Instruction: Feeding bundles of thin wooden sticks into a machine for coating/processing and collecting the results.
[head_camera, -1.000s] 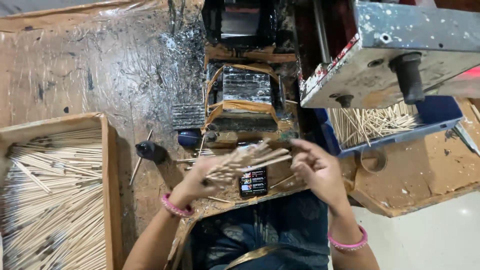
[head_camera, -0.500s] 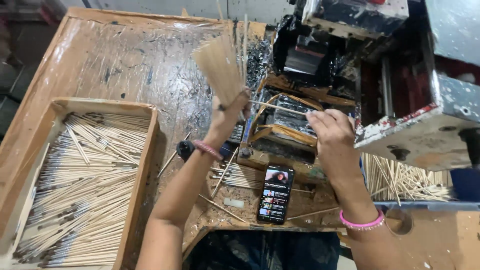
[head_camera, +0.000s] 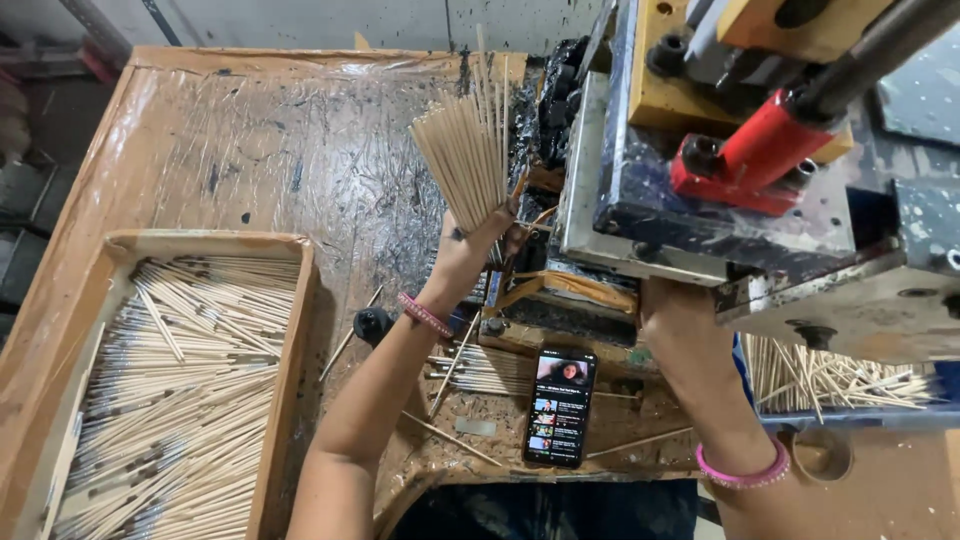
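Observation:
My left hand is raised and grips a fanned bundle of thin wooden sticks, holding it upright beside the dark front of a stick-coating machine. My right hand reaches under the machine's grey metal plate, and its fingers are hidden there. Pink bangles sit on both wrists. A wooden tray at my left holds several coated sticks laid lengthwise.
A smartphone with a lit screen lies on the bench near me. Loose sticks lie beside it. A blue bin of bare sticks sits at right under the machine. The plastic-covered wooden table stretches to the far left.
My left hand has lifted the stick bundle higher and closer to the machine. My right hand has slid under the machine's plate. The view has tilted nearer to the machine.

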